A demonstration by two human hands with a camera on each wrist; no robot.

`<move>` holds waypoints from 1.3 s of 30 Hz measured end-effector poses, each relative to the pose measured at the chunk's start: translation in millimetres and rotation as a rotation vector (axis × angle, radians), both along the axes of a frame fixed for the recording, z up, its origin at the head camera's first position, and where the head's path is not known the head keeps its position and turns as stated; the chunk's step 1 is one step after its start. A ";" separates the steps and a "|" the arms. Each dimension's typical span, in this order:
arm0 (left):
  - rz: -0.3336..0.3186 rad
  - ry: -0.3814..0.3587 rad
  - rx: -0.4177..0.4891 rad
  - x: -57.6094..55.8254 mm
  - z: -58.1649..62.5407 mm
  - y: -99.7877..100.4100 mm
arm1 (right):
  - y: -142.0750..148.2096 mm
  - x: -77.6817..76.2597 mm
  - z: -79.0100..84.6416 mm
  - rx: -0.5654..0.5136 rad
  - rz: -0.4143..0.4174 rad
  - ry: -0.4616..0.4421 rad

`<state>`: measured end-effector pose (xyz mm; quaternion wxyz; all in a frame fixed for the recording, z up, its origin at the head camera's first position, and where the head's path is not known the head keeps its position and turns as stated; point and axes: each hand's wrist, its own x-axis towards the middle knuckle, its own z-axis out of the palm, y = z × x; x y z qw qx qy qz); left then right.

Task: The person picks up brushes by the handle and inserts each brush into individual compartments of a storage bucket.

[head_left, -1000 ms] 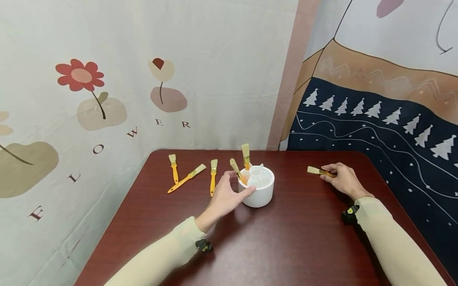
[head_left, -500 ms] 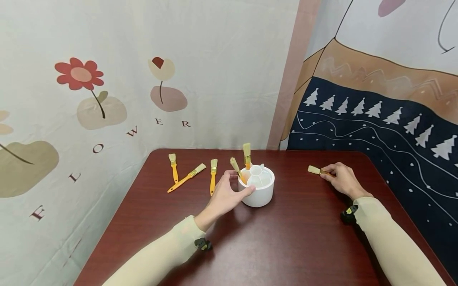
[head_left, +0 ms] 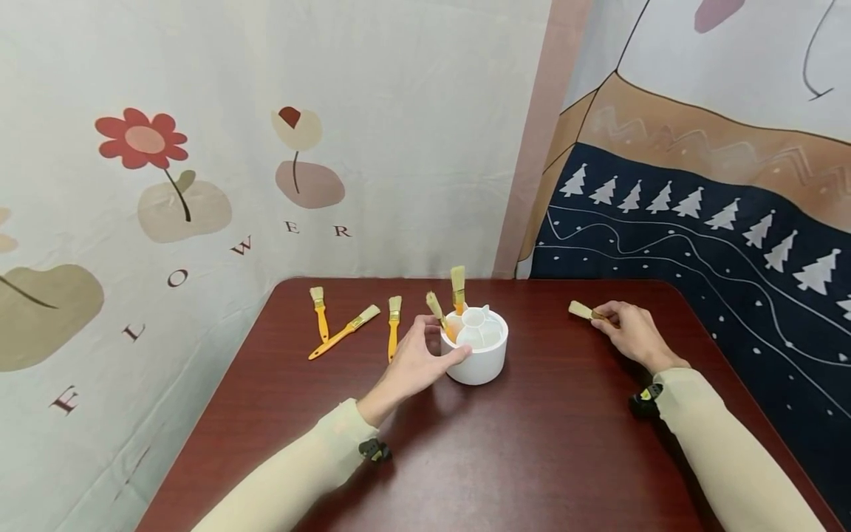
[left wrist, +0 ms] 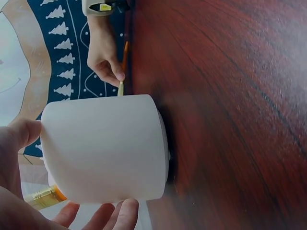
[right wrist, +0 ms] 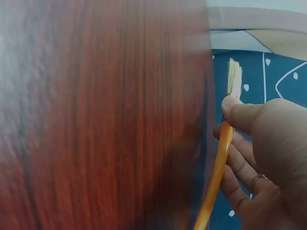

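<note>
My left hand (head_left: 417, 362) grips a round white pot (head_left: 480, 368) with inner dividers from its left side, thumb at the front rim and fingers round the back. Two paintbrushes stand bristles up in it, one leaning left (head_left: 435, 307) by my fingers and one nearly upright (head_left: 458, 281) at the back. In the left wrist view the pot's smooth wall (left wrist: 103, 148) fills the middle. Off to the right, my right hand (head_left: 634, 336) pinches another paintbrush (head_left: 580, 309) near its metal band. Its yellow handle (right wrist: 218, 172) runs back below the fingers in the right wrist view.
Left of the pot, three paintbrushes lie on the dark red table (head_left: 532, 458): one at the far left (head_left: 322, 318), one slanting (head_left: 344, 333) against its handle end, and one near my left hand (head_left: 394, 321). Printed cloth (head_left: 399, 148) hangs behind the table.
The bristle end of the paintbrush in my right hand has tipped up slightly, the hand barely moving. My left hand keeps its grip on the pot. The head view has shifted a little.
</note>
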<state>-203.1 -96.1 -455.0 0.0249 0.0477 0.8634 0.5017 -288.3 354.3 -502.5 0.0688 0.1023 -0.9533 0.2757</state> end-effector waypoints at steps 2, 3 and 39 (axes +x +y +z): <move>-0.008 -0.001 -0.001 -0.7 0.3 -0.8 | -3.0 1.5 1.7 -0.004 0.003 0.006; -0.011 -0.002 -0.002 -0.9 0.5 -1.0 | -4.7 2.7 2.4 -0.006 0.004 0.009; -0.048 -0.005 -0.009 -2.4 0.8 -2.7 | -68.0 40.7 37.7 -0.103 0.051 0.116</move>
